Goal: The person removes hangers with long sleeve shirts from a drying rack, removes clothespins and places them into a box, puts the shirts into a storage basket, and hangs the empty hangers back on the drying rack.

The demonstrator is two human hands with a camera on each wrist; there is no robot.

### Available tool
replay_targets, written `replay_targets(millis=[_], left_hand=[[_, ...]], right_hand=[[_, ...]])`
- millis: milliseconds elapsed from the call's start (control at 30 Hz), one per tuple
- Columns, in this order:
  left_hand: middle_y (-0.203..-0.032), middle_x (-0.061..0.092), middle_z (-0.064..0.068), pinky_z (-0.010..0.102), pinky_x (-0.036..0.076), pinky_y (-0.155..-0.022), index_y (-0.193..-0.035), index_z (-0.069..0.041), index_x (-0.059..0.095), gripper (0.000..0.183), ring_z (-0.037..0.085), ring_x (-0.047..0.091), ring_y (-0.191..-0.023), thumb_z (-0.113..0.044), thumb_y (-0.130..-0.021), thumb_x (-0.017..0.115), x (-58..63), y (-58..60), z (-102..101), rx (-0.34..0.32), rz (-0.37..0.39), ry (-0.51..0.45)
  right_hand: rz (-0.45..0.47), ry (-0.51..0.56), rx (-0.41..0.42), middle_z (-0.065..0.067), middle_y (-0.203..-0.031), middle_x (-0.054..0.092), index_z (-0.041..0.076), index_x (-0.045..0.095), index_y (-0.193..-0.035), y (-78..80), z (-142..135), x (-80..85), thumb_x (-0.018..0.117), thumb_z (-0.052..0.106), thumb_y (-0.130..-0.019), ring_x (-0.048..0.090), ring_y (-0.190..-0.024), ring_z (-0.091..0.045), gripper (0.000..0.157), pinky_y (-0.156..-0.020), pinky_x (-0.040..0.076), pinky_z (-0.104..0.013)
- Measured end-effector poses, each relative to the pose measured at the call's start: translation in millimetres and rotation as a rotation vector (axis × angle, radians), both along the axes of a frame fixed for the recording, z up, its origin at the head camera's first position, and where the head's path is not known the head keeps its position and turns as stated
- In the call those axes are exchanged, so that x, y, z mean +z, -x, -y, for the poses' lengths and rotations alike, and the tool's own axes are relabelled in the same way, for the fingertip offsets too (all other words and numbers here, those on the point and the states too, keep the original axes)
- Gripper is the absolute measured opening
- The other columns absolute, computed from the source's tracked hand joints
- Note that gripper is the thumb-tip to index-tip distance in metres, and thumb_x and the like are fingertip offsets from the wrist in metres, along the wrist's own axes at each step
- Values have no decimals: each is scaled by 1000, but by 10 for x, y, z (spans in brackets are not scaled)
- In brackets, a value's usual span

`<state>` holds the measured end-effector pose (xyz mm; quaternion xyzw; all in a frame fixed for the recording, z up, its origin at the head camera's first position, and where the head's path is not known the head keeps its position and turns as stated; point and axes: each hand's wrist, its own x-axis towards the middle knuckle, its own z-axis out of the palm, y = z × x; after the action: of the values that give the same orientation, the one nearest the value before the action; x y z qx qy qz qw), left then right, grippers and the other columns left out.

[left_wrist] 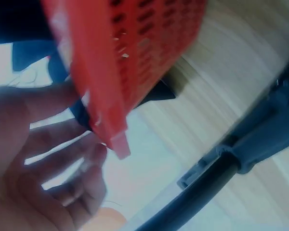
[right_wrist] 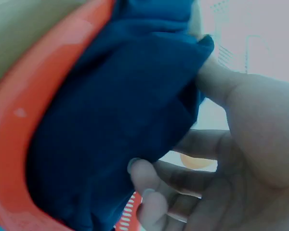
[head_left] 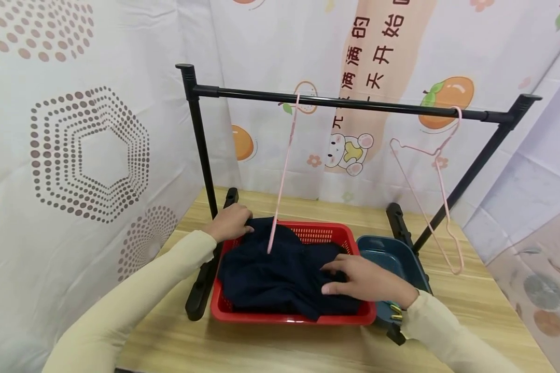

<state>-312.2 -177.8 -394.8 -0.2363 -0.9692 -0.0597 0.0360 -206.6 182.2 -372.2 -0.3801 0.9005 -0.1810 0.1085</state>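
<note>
A crumpled navy-blue cloth garment (head_left: 280, 269) fills much of a red plastic basket (head_left: 293, 319); folds hide its kind. At the basket's back left corner, my left hand (head_left: 229, 223) pinches an edge of the cloth. In the left wrist view, that hand's thumb and fingers (left_wrist: 53, 144) meet dark fabric beside the red rim. Over the right part of the garment is my right hand (head_left: 361, 277), its thumb and fingers spread apart. The right wrist view shows the thumb passing behind a cloth edge, with the fingers (right_wrist: 144, 175) loosely bent against the fabric.
A black rack (head_left: 354, 103) spans the basket. One pink hanger (head_left: 284, 171) hangs edge-on over the cloth, another pink hanger (head_left: 441, 197) hangs at the right. A dark blue tray (head_left: 387, 248) with small yellow and green items stands right of the basket, partly behind my right hand.
</note>
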Motion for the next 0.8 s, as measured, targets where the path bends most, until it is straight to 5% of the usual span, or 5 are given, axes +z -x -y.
replay_targets(millis=[133,267,567,667,800], left_hand=[[-55,46,0,30,37,-55,-56,-13,49,37,14,43,-54,-14,-84,74,-33,26,-7,-13,-50,-32],[-61,55,-1,28,44,-58,-61,-13,57,28,11,53,-59,-8,-85,72,-1,-18,6,-39,-125,-114],[-79,65,-7,26,50,-64,-84,-14,71,6,5,60,-69,-9,-88,69,239,-473,-105,-268,-189,-362],[-79,61,-5,27,49,-64,-84,-13,66,6,7,56,-69,-10,-88,69,206,-512,-129,-222,-166,-313],[-89,59,5,32,48,-66,-102,-5,63,26,17,56,-77,-25,-87,72,92,-412,-63,-31,-88,-247]], right_hand=[[34,-58,16,6,-107,59,13,62,-127,-59,54,-66,56,70,-80,51,-77,-4,74,-68,45,-25],[33,-83,6,4,-114,59,12,60,-129,-82,76,-102,58,74,-75,53,-86,-5,82,-75,49,-28],[51,-119,2,-1,-126,55,12,55,-135,-106,42,-122,63,71,-75,54,-105,-14,84,-87,49,-37],[45,-114,-1,0,-125,55,12,56,-134,-95,21,-111,65,68,-75,54,-104,-13,81,-86,50,-36],[39,-106,12,0,-125,55,12,57,-133,-76,18,-128,65,67,-75,54,-104,-13,80,-86,49,-35]])
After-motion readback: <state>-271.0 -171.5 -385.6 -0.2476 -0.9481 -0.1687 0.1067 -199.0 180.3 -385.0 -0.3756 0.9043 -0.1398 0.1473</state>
